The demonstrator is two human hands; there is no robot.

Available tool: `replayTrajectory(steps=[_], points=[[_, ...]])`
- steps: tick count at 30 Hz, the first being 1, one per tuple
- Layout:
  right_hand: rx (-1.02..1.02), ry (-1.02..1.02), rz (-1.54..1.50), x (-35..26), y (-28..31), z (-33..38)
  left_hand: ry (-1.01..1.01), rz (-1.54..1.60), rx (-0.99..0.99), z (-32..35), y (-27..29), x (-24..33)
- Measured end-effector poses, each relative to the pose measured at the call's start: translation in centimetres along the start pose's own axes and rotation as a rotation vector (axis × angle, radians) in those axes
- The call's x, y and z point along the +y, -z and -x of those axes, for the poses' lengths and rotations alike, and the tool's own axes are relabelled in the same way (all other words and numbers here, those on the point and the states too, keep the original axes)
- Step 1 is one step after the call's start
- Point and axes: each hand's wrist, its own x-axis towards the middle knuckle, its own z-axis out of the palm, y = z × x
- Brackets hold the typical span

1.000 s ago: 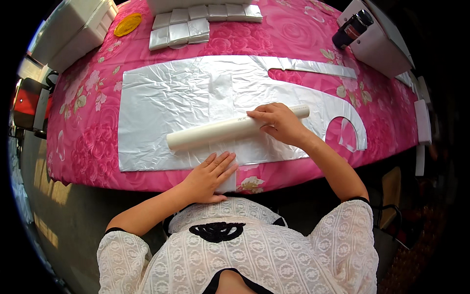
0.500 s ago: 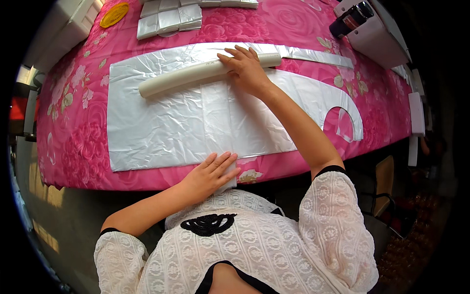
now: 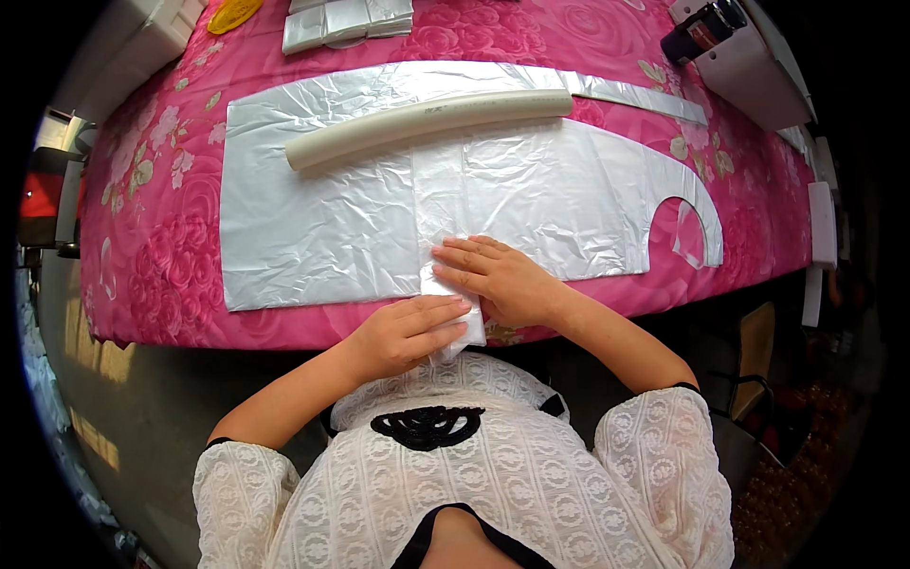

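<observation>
1. Sheet (image 3: 322, 228) of thin, whitish, silvery plastic: wrinkled, flat on the table (image 3: 156, 275), long; straight left end, narrow strap at upper right, curved loop at lower right.
2. Table cover: pink cloth, rose print, leafy sprigs.
3. Tube (image 3: 427, 119): off-white, smooth, round; lies across the sheet's far part, slightly slanted, clear of both hands.
4. Folded strip (image 3: 476, 328), similar plastic, creased, at the table's near edge, by the sheet's middle.
5. Right hand (image 3: 504, 283): fingers extended, laid flat on the strip, unclenched.
6. Left hand (image 3: 398, 334): fingers bent over the strip; thumb hidden, cannot tell whether it pinches.
7. Sleeves (image 3: 654, 436): white, lacy, medallion pattern, dark cuffs.
8. Packets (image 3: 353, 23), folded silvery plastic, side by side at far edge; yellow disc (image 3: 230, 13) to their left.
9. Containers: white box (image 3: 137, 52) far left; white box at right (image 3: 754, 90), dark cylindrical bottle (image 3: 700, 38) beside it. Contents cannot be seen.
</observation>
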Motion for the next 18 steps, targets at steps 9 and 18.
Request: replayTrajectory(steps=[9, 18], points=[[0.42, -0.001, 0.144, 0.7, -2.1, -0.6, -0.038, -0.122, 0.041, -0.7, 1.0, -0.6], [0.464, -0.042, 0.165, 0.3, -2.3, -0.5, 0.209, -0.476, 0.042, -0.5, 0.8, -2.4]])
